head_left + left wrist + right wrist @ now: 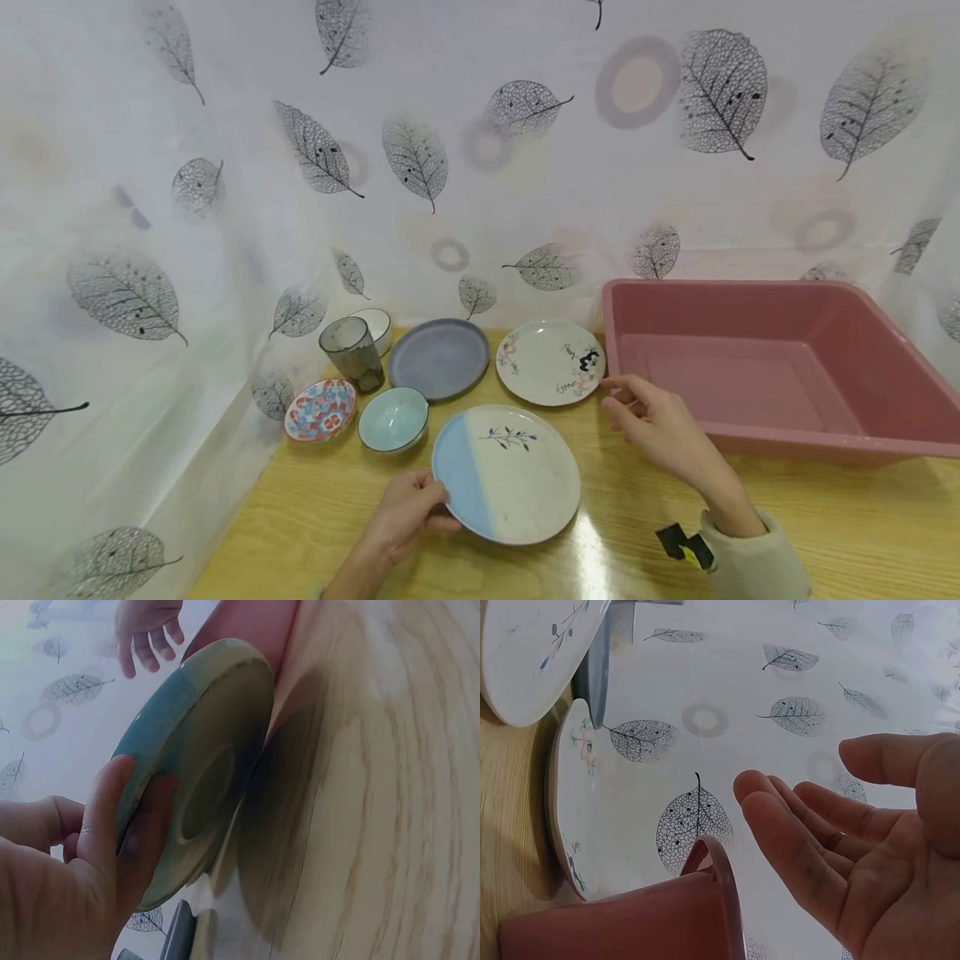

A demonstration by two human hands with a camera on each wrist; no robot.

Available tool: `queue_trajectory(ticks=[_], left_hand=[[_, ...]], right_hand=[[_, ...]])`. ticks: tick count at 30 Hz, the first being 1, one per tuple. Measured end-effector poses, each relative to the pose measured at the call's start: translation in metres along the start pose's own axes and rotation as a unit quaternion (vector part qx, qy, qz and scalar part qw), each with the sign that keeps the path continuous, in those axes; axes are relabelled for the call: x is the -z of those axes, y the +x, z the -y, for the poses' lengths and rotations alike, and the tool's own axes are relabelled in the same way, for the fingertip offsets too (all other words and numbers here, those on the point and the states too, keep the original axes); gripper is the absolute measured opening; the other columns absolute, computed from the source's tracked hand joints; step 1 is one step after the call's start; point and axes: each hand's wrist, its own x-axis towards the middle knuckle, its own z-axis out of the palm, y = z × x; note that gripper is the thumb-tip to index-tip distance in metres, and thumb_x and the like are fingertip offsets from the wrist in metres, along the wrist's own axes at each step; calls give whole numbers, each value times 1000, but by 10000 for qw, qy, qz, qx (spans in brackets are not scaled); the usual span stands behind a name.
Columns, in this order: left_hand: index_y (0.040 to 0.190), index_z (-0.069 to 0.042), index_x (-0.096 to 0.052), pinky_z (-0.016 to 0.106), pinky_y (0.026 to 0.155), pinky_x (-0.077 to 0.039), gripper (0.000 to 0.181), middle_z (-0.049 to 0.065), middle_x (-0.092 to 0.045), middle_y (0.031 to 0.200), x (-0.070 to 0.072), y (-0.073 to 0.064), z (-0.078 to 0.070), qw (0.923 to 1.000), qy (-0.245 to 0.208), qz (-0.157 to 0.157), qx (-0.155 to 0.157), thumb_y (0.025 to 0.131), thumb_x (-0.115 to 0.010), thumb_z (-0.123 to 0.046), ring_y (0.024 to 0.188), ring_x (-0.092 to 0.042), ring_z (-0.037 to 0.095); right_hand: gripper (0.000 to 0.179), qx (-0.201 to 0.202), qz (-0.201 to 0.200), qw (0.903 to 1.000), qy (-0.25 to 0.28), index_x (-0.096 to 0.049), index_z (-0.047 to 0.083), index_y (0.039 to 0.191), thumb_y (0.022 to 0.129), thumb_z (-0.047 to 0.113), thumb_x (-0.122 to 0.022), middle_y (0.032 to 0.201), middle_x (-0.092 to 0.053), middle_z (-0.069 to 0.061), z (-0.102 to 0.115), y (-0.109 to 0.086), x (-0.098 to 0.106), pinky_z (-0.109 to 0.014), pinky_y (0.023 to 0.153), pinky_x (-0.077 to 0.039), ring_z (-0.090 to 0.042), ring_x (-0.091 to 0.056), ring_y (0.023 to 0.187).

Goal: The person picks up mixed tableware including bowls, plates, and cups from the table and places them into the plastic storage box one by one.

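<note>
My left hand [407, 512] pinches the left edge of a round plate [517, 483], pale blue on one side and cream with a leafy sprig on the other. In the left wrist view the plate's underside [217, 765] shows, raised off the table, with the thumb on one face and fingers on the other. My right hand [663, 429] holds nothing; its fingers are loosely bent with the thumb apart. It hovers by the near left corner of a pink basin [742, 442], close to a white plate with floral print [551, 362].
Left of the plates stand a grey plate [438, 358], a light blue bowl [393, 420], a red-and-blue patterned bowl [321, 410], a smoky glass [352, 354] and a white bowl [381, 329]. A leaf-printed curtain [450, 167] hangs behind the wooden table [300, 533].
</note>
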Motion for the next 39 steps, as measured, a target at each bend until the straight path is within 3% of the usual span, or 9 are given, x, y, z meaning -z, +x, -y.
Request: queue_trajectory(ticks=[11, 18, 25, 32, 39], left_hand=[[66, -9, -42, 24, 57, -61, 23, 6, -59, 79, -7, -9, -7, 9999, -78, -54, -92, 80, -54, 7, 70, -69, 17], [65, -9, -42, 26, 57, -61, 24, 3, -58, 72, -7, -16, -20, 9995, -166, -25, -258, 79, -53, 7, 66, -69, 16], [62, -9, -40, 22, 54, -59, 27, 5, -61, 69, -13, -20, -33, 9980, -423, -292, -379, 79, -52, 8, 63, -69, 16], [59, -10, -37, 21, 49, -56, 29, 5, -62, 64, -19, -21, -44, 9925, -568, -711, -815, 77, -50, 8, 57, -67, 15], [56, -10, -35, 20, 46, -54, 31, 7, -64, 62, -24, -20, -61, 9876, -750, -739, -1162, 77, -48, 9, 53, -64, 13]], right_hand=[[34, 13, -9, 10000, -18, -58, 1, 129, 102, 20, -57, 93, -66, -6, 1, 0, 1, -27, 59, -57, -15, -64, 75], [34, 7, -18, 10000, 9, -58, 1, 130, 102, 20, -57, 93, -66, -7, -1, 0, 1, -28, 60, -58, -16, -65, 76], [35, 54, -59, 10000, 35, -58, 1, 130, 102, 22, -57, 95, -67, -7, -2, -1, 2, -29, 61, -59, -15, -66, 77], [36, 21, -165, 9999, 2, -57, 3, 132, 102, 23, -57, 98, -67, -9, -3, -3, 6, -30, 59, -59, -15, -67, 78], [37, 53, -224, 9996, 175, -57, 1, 131, 102, 23, -57, 97, -68, -10, -3, -1, 10, -27, 59, -59, -12, -66, 73]])
